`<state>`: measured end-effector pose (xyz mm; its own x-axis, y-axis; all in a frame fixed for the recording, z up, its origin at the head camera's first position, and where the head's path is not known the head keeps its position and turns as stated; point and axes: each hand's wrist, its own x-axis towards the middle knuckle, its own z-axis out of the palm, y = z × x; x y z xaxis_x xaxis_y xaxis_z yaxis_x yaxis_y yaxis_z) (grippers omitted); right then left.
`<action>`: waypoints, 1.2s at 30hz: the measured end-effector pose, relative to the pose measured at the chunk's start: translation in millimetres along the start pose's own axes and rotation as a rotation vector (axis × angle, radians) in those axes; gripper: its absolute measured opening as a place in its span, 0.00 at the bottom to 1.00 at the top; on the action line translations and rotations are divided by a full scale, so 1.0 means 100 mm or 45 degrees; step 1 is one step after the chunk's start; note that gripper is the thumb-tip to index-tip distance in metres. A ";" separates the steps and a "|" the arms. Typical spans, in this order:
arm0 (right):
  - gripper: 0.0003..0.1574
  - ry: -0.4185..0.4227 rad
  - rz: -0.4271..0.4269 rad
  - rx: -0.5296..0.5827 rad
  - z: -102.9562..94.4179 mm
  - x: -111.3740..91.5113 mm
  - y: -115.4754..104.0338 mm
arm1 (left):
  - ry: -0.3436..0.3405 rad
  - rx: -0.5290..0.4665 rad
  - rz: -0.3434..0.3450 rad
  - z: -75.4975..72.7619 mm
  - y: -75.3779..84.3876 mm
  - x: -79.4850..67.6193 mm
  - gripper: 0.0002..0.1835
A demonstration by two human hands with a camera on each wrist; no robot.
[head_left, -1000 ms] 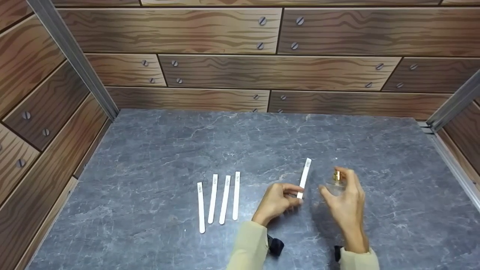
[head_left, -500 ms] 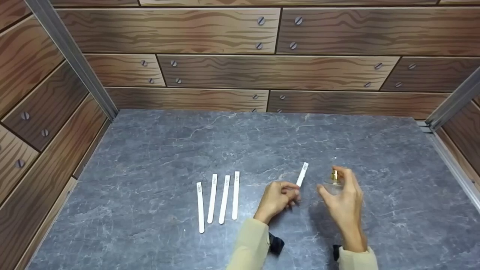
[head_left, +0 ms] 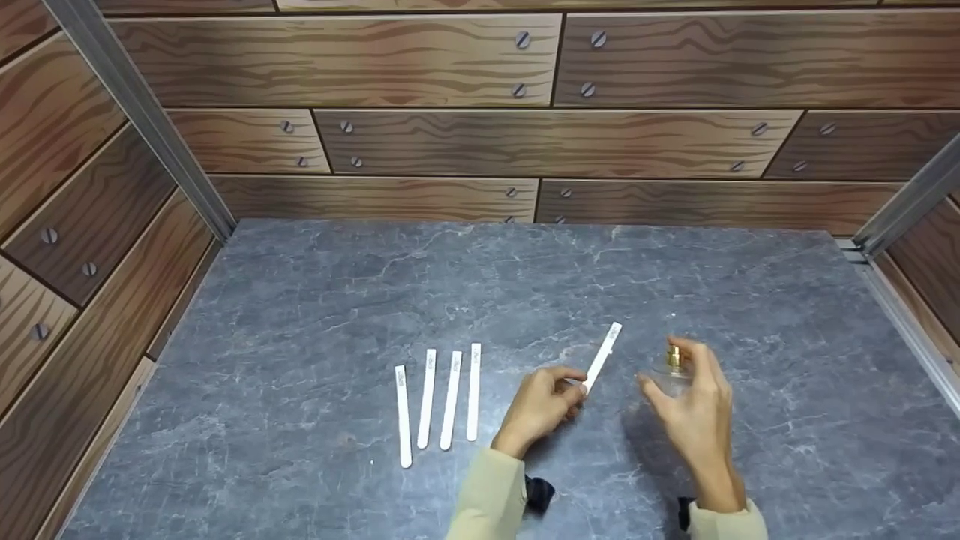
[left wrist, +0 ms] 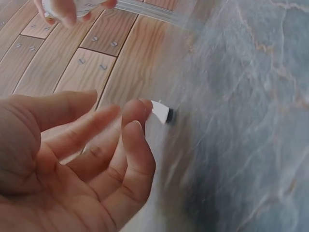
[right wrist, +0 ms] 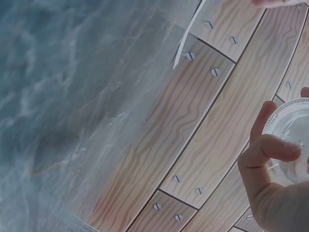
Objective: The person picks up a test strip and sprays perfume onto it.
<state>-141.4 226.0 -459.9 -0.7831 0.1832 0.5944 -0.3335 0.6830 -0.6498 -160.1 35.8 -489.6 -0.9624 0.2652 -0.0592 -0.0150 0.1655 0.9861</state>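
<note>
Four white strips (head_left: 451, 400) lie roughly side by side on the grey marbled tabletop (head_left: 300, 337), left of both hands, placed as in the earlier frames. A fifth, the held strip (head_left: 602, 355), projects from the left hand (head_left: 538, 409), whose fingers are clamped on its near end; I cannot make out the exact contact in my left wrist view. Compared with half a second earlier, I note the left hand drawn slightly leftward, with more of the held strip exposed and leaning further right. The right hand (head_left: 697, 412), nearly unmoved, is clamped round a clear glass bottle (head_left: 673, 381) with a gold top (head_left: 674, 356), near the held strip but apart from it.
</note>
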 end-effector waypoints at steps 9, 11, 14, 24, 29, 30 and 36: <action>0.39 0.010 -0.010 -0.013 -0.03 -0.01 -0.01 | 0.094 0.109 0.102 -0.18 0.04 -0.12 0.12; 0.39 0.017 -0.018 -0.014 -0.04 -0.01 -0.01 | 0.142 0.136 0.115 -0.22 0.05 -0.15 0.12; 0.39 0.027 -0.028 -0.011 -0.04 0.00 0.00 | 0.219 0.164 0.145 -0.26 0.05 -0.19 0.12; 0.39 0.026 -0.048 -0.010 -0.04 -0.02 0.01 | 0.444 0.271 0.222 -0.43 -0.02 -0.34 0.10; 0.38 0.029 -0.048 -0.014 -0.05 -0.04 0.02 | 0.506 0.344 0.169 -0.51 -0.07 -0.43 0.10; 0.38 0.030 -0.044 -0.012 -0.06 -0.04 0.02 | 0.514 0.358 0.159 -0.52 -0.07 -0.45 0.10; 0.38 0.022 -0.038 -0.019 -0.07 -0.06 0.01 | 0.526 0.329 0.139 -0.57 -0.09 -0.50 0.11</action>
<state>-133.6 230.4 -460.6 -0.7634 0.1748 0.6218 -0.3485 0.6990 -0.6244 -127.1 -33.2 -486.2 -0.9824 -0.0956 0.1604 0.1093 0.4018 0.9092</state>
